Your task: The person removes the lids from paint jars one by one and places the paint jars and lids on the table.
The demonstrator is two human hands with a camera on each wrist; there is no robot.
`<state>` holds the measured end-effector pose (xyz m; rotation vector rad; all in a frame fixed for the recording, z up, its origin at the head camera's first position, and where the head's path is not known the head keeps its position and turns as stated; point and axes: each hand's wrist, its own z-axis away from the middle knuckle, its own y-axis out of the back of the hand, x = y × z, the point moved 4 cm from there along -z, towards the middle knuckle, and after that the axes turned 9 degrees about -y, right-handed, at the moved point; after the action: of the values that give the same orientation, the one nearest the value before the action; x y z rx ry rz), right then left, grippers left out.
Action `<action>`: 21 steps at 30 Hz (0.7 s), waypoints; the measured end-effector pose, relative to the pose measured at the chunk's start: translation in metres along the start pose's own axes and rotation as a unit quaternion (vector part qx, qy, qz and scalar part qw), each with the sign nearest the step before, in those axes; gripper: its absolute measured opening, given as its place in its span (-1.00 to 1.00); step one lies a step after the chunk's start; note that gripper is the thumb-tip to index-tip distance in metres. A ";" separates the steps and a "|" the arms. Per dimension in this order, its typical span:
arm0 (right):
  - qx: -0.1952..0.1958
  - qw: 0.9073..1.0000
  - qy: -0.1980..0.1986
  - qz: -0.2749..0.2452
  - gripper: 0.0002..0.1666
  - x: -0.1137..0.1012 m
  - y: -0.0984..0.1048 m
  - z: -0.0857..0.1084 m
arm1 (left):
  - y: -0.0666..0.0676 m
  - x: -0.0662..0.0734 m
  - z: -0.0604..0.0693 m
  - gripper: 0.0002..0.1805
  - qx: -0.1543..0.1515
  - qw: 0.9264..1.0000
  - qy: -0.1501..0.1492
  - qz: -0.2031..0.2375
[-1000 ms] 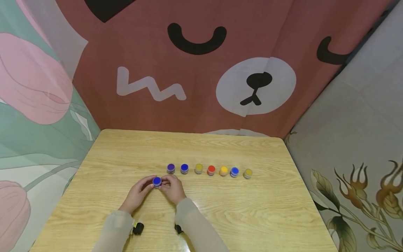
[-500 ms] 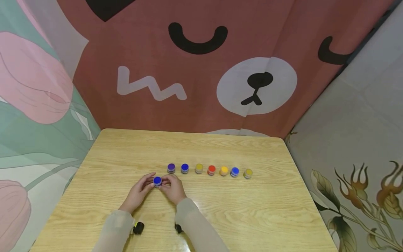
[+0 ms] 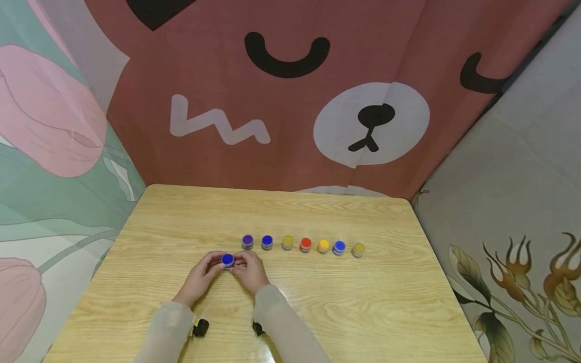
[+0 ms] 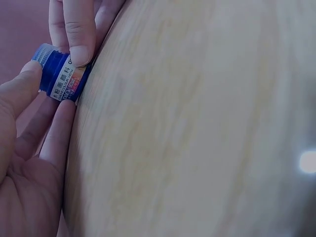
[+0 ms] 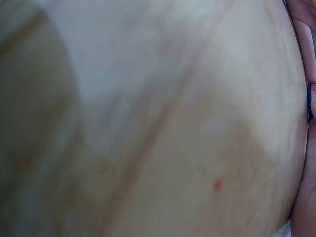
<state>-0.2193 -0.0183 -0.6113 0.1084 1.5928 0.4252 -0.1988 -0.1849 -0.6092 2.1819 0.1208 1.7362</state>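
Note:
A small blue paint jar (image 3: 228, 260) with a blue lid and a printed label stands on the wooden table between both hands. My left hand (image 3: 199, 278) holds it from the left; in the left wrist view, its thumb lies against the lid of the paint jar (image 4: 60, 74) and its fingers against the side. From the right, my right hand (image 3: 251, 273) pinches the jar near its base, thumb on the label. The right wrist view catches only a sliver of the paint jar (image 5: 310, 103) at its edge, so most of the right grip is hidden there.
Behind the hands runs a row of similar jars: purple (image 3: 247, 242), dark blue (image 3: 267, 242), olive yellow (image 3: 287, 242), red (image 3: 305, 245), orange-yellow (image 3: 323, 246), blue (image 3: 339, 247) and another olive yellow (image 3: 358, 250). Printed curtains (image 3: 290, 166) surround the table (image 3: 363, 302).
Both hands keep their hold on the blue paint jar in the same spot. The whole head view has drifted very slightly; the row of jars stands as before.

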 end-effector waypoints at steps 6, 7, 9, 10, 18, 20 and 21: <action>-0.003 1.000 -0.004 -0.004 -0.68 0.000 0.000 0.000 | -0.001 0.002 0.001 -0.59 0.002 1.000 0.004 0.005; -0.004 1.000 -0.006 -0.006 -0.68 0.000 0.000 -0.001 | -0.001 0.002 0.001 -0.57 0.000 1.000 0.004 0.000; -0.007 1.000 -0.012 -0.011 -0.67 0.001 0.000 -0.001 | 0.000 0.002 0.001 -0.54 -0.003 1.000 0.002 -0.012; -0.008 1.000 -0.016 -0.012 -0.67 0.001 0.000 -0.002 | 0.000 0.002 0.000 -0.53 -0.004 1.000 -0.001 -0.016; -0.011 1.000 -0.022 -0.010 -0.67 0.002 -0.001 -0.002 | -0.002 -0.002 0.000 -0.60 0.007 1.000 -0.004 -0.009; -0.010 1.000 -0.020 -0.008 -0.68 0.002 0.000 -0.002 | -0.002 -0.001 0.000 -0.60 0.009 1.000 0.000 -0.015; -0.010 1.000 -0.019 -0.008 -0.68 0.002 0.000 -0.002 | -0.002 0.000 0.000 -0.59 0.010 1.000 0.005 -0.017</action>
<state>-0.2209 -0.0183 -0.6134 0.0888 1.5501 0.4233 -0.1987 -0.1832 -0.6100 2.1714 0.1774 1.7349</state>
